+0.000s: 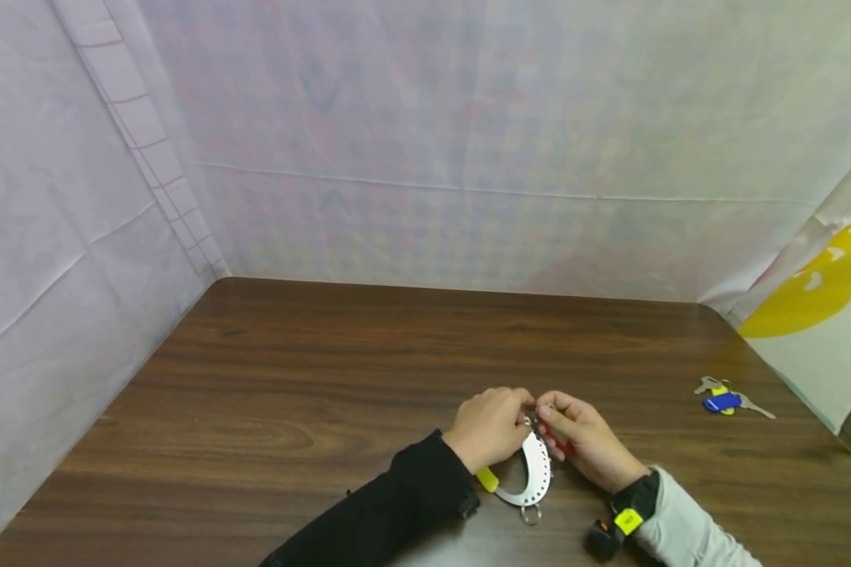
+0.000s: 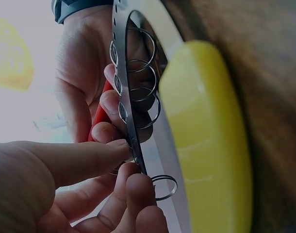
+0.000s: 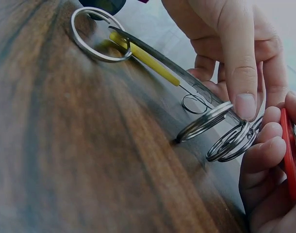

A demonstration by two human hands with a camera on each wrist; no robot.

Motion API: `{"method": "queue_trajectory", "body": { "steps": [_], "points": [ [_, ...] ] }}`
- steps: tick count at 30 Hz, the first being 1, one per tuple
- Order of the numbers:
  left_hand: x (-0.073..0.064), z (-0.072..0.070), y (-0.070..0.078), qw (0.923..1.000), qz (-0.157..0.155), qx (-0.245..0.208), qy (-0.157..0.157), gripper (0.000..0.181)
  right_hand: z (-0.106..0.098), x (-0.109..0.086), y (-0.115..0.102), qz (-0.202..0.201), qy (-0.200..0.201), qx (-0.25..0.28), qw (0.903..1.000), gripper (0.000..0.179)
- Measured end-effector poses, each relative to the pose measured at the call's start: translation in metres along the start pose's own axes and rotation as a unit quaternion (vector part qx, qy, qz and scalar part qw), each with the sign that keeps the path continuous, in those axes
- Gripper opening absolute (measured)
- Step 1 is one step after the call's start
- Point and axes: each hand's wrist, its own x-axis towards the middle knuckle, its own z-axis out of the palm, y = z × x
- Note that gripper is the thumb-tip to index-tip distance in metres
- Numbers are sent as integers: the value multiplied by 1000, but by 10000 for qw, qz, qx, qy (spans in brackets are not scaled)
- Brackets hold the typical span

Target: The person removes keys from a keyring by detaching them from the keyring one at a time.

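A curved silver metal key holder (image 1: 537, 472), with a row of holes and a yellow grip (image 1: 487, 479), stands over the table between both hands. My left hand (image 1: 489, 429) pinches its edge between thumb and fingers, right by a split ring (image 2: 165, 188). Several more split rings (image 3: 206, 124) hang from the holes, and a large ring (image 3: 97, 34) is at one end. My right hand (image 1: 592, 445) holds a red key tag (image 3: 289, 154) in its curled fingers, and its fingertips are close to the rings. The tag's far side is hidden by the palm.
Keys with a blue tag (image 1: 722, 403) and a yellow tag lie on the brown wooden table (image 1: 291, 394) to the right. White cloth (image 1: 468, 157) hangs behind and along the left side. A yellow-patterned sheet (image 1: 808, 299) is off the right edge.
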Motion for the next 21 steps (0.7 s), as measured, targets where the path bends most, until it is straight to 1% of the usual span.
{"method": "queue_trajectory", "body": {
  "steps": [11, 21],
  "points": [
    [-1, -1, 0, 9997, -144, -183, -94, 26, 1, 0, -1, -85, -114, -9, 9999, 21],
    [1, -2, 0, 9993, -227, -198, -227, 28, -1, -1, -1, -219, -251, 121, 9994, 25]
  ]
}}
